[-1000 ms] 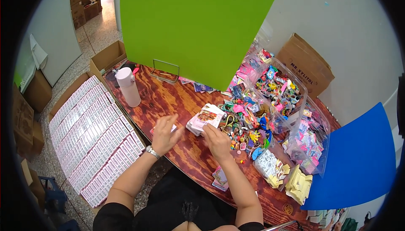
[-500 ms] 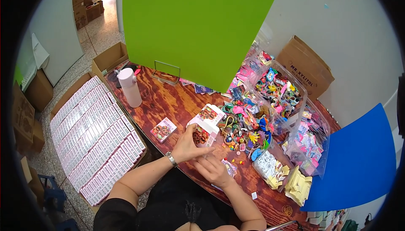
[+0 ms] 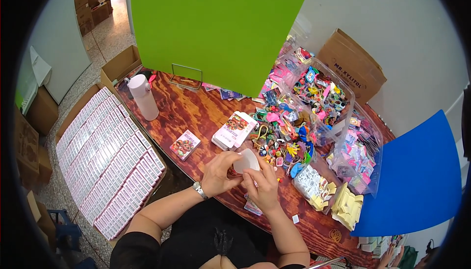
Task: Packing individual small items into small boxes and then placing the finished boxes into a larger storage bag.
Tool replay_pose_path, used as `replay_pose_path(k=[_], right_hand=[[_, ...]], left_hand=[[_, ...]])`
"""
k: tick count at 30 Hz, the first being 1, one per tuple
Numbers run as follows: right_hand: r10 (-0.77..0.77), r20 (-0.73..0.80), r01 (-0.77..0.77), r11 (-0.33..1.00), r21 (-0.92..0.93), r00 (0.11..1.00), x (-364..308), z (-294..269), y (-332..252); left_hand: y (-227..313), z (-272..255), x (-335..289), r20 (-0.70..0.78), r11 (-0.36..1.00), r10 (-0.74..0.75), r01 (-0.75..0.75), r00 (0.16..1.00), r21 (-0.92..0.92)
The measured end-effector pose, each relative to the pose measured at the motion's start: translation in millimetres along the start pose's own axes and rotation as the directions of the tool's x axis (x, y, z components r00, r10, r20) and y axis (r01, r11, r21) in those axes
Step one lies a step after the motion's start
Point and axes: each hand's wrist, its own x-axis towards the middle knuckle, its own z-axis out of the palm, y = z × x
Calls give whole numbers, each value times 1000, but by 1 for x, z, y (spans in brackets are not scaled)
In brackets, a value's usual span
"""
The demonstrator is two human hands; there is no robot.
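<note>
A small cardboard box (image 3: 248, 161), its white flap standing up, is held between my two hands above the table's near edge. My left hand (image 3: 220, 173), with a watch at the wrist, grips it from the left, fingers curled round it. On the other side my right hand (image 3: 262, 185) pinches it by the flap. Most of the box is hidden by my fingers. Just beyond lies a stack of flat pink-and-white printed boxes (image 3: 230, 132). A closed box (image 3: 185, 145) of the same print rests to the left. Colourful small packets (image 3: 252, 205) lie partly under my right hand.
A heap of small trinkets (image 3: 282, 136) and clear plastic bins (image 3: 352, 99) cover the right side. Folded white and yellow papers (image 3: 347, 207) lie nearer. A pink bottle (image 3: 143, 97) stands left, beside a carton of packed boxes (image 3: 108, 163). Another person's hand (image 3: 391, 256) shows lower right.
A box has come off the stack into both hands, drawn nearer to me. Its white flap now stands up. My right hand has risen to grip it. The whole view has shifted slightly.
</note>
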Motion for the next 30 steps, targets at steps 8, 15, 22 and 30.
replay_pose_path(k=[8, 15, 22, 30], right_hand=[[595, 129, -515, 543, 663, 793, -3, 3, -2], [489, 160, -485, 666, 567, 858, -1, 4, -7], [359, 92, -370, 878, 304, 929, 7, -3, -12], [67, -41, -65, 996, 56, 997, 1, 2, -17]], left_hand=[[4, 6, -6, 14, 990, 30, -31, 999, 138], [6, 4, -9, 11, 995, 29, -30, 1000, 99], [6, 5, -9, 63, 973, 48, -61, 997, 220], [7, 11, -11, 83, 948, 46, -70, 996, 311]])
